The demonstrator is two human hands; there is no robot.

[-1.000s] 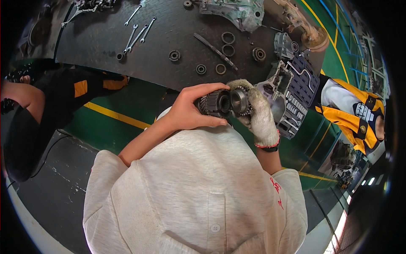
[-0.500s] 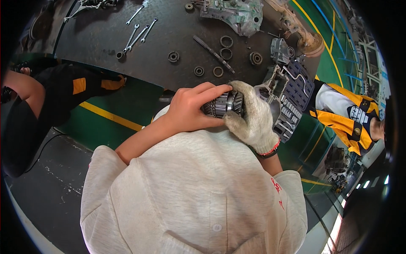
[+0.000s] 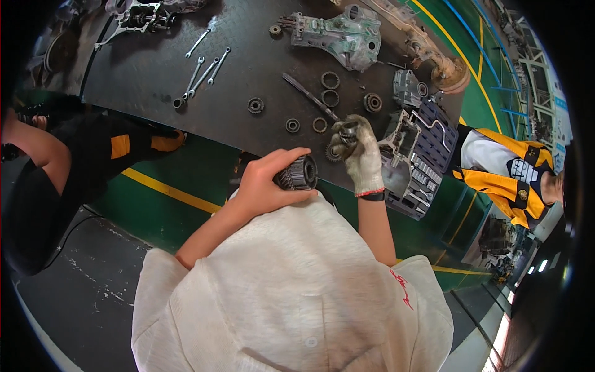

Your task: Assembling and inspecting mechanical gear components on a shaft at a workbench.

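My bare left hand (image 3: 265,180) is wrapped round a gear cluster (image 3: 299,173), a thick dark metal stack with toothed rings, held close to my shirt. Its round end points right and shows a central hole. Over the table's near edge, my right hand (image 3: 364,158) wears a knitted whitish glove. Its fingers grip a small dark metal ring (image 3: 349,130), partly covered by the glove. A toothed gear (image 3: 334,152) shows right beside the gloved fingers; whether they touch it I cannot tell. Just beyond lies a long splined shaft (image 3: 304,91).
Rings, gears and several wrenches (image 3: 199,77) lie on the dark metal table (image 3: 142,80). A large gearbox housing (image 3: 341,40) stands at the back. An open socket set (image 3: 427,149) and a metal casing (image 3: 400,139) sit at the right. People are at both sides.
My right hand has left the gear cluster and moved up over the table edge with a small ring. My left hand still holds the cluster, now lower and further left.
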